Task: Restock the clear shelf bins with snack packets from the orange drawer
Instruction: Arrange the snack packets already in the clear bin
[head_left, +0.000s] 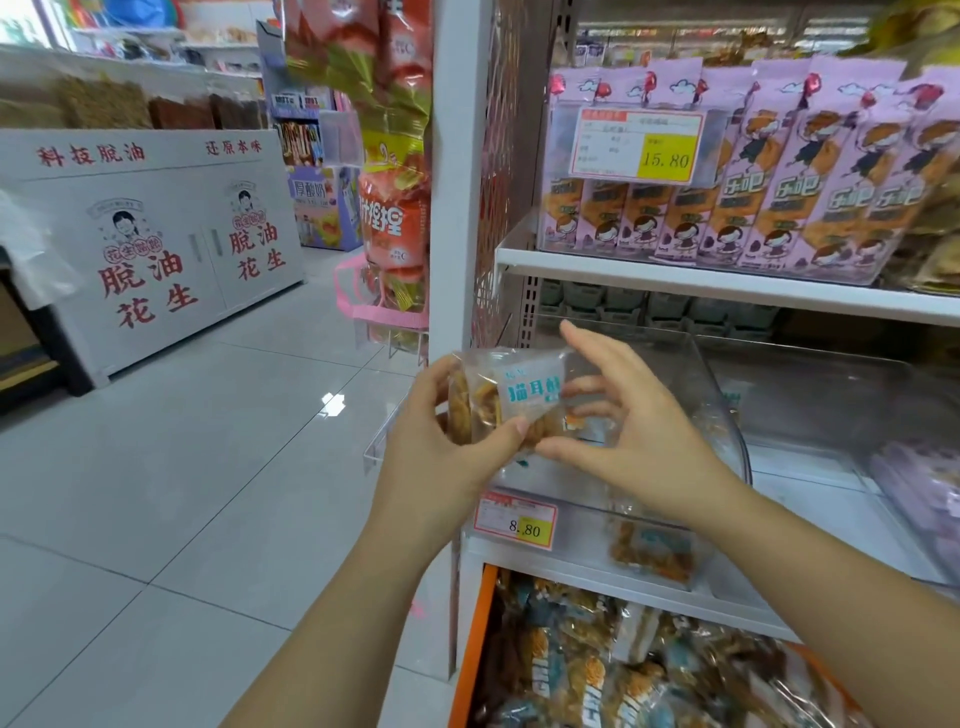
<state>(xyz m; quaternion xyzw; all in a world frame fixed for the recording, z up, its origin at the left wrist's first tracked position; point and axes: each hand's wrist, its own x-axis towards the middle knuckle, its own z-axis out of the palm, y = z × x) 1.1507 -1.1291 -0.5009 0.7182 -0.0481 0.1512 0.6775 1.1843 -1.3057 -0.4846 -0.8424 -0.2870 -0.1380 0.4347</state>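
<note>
My left hand (441, 447) grips several clear snack packets (511, 397) with teal print and brown snacks inside, held in front of the clear shelf bin (691, 374). My right hand (628, 421) pinches the right end of the front packet between thumb and fingers, its index finger raised. The bin looks almost bare; one similar packet (652, 551) lies at its front bottom. Below, the orange drawer (475, 649) stands pulled out, full of the same kind of packets (623, 670).
A price tag reading 8.80 (517, 522) hangs on the bin's front. Pink snack packs (753, 171) fill the shelf above. A second clear bin (883, 441) stands to the right. Hanging snack bags (395, 171) and a white display cabinet (156, 249) border the tiled aisle on the left.
</note>
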